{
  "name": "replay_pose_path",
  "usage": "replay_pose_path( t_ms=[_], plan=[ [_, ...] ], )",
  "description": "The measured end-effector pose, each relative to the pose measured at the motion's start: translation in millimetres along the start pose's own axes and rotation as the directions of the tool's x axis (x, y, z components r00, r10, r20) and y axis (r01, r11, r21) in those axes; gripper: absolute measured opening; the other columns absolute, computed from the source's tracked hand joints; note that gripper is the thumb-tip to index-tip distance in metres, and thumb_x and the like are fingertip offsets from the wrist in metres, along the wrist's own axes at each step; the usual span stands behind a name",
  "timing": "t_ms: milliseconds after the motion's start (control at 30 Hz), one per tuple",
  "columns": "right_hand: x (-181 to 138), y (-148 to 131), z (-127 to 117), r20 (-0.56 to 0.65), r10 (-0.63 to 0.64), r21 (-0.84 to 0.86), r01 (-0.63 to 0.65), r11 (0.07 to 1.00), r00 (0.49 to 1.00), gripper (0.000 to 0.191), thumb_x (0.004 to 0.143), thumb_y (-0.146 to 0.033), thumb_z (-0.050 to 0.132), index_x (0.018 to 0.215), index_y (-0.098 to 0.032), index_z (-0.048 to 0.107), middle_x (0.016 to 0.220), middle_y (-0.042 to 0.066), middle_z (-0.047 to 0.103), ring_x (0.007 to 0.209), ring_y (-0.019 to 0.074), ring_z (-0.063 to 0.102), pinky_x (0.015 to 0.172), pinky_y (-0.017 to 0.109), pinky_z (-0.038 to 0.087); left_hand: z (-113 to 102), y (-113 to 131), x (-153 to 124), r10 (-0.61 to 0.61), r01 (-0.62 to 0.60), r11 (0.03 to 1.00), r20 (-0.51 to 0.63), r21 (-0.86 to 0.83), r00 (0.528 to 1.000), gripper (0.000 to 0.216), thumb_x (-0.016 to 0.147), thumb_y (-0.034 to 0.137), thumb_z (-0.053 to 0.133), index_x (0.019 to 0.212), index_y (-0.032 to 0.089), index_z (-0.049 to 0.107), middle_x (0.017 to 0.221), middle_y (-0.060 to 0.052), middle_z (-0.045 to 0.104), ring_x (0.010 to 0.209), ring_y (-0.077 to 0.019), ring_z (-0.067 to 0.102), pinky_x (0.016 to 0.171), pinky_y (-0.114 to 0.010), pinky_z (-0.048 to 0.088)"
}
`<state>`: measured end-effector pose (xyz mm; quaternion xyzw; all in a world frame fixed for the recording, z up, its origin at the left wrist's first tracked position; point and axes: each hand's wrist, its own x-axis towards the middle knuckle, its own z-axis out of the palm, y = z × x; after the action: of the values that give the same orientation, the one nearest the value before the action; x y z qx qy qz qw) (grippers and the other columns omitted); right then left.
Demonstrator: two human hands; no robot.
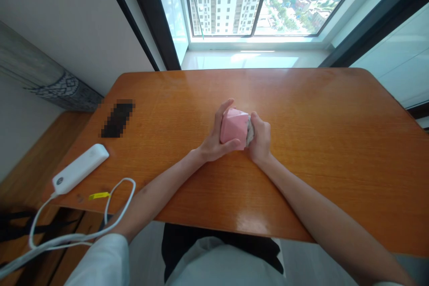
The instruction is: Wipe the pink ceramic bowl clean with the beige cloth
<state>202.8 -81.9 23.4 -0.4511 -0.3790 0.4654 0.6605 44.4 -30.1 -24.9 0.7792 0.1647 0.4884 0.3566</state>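
Note:
A small pink faceted object (233,128), perhaps a cup or box, is held just over the middle of the table. My left hand (217,136) wraps its left side, with the thumb along the near edge and the fingers on the far side. Closed in a fist, my right hand (261,139) grips a piece of grey cloth (250,132) that presses against the right side of the pink object. Most of the cloth is hidden by my right fingers and the object.
The wooden table (335,152) has rounded far corners. To the left lie a white power strip (81,169), a pixelated dark item (117,119) and a white cable (129,201) with a yellow tag (99,195), the cable passing by my left forearm. A window (254,4) is beyond.

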Motion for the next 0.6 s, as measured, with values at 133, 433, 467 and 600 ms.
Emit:
replay_pose_path(
  t_ms=[133,433,467,600],
  plan=[
    [13.6,-4.9,8.8,0.204,0.353,0.269,-0.399,0.876,0.913,0.05,0.089,-0.076,0.077,0.084,-0.026,0.077,0.068,0.004,0.072,0.076,0.0262,0.075,0.064,0.036,0.062,-8.5,0.0,4.3,0.249,-0.273,0.913,0.117,0.302,0.962,0.131,0.084,0.086,0.089,0.185,0.05,0.014,0.197,-0.011,0.012,0.181,-0.0505,0.025,0.143,-0.077,0.034],
    [-11.6,4.1,-3.7,0.086,-0.23,-0.196,0.243,0.95,0.969,0.082,0.102,-0.086,0.066,0.051,-0.025,0.049,0.048,-0.002,0.046,0.046,0.012,0.038,0.05,0.034,0.03,4.3,5.8,1.2,0.025,-0.029,0.998,-0.08,-0.052,0.996,0.083,0.105,0.079,0.068,0.171,0.039,0.038,0.172,-0.015,0.05,0.16,-0.0383,0.057,0.131,-0.061,0.056],
    [-12.9,5.1,-6.0,0.148,-0.289,-0.251,0.319,0.914,0.946,0.085,0.104,-0.087,0.063,0.048,-0.025,0.046,0.047,-0.001,0.044,0.046,0.0116,0.036,0.051,0.035,0.03,5.8,6.4,1.2,-0.043,0.036,0.991,-0.06,-0.126,0.997,0.082,0.105,0.08,0.067,0.17,0.039,0.039,0.171,-0.014,0.051,0.154,-0.0369,0.062,0.126,-0.057,0.06],
    [-3.4,7.9,-5.7,0.082,-0.177,-0.146,0.187,0.971,0.981,0.077,0.105,-0.079,0.068,0.052,-0.025,0.05,0.048,-0.003,0.046,0.045,0.0112,0.038,0.049,0.033,0.028,-2.0,17.1,7.6,-0.23,0.238,0.957,0.067,-0.167,0.971,0.079,0.108,0.078,0.065,0.173,0.039,0.041,0.174,-0.012,0.053,0.147,-0.0327,0.069,0.124,-0.052,0.061]
  ],
)
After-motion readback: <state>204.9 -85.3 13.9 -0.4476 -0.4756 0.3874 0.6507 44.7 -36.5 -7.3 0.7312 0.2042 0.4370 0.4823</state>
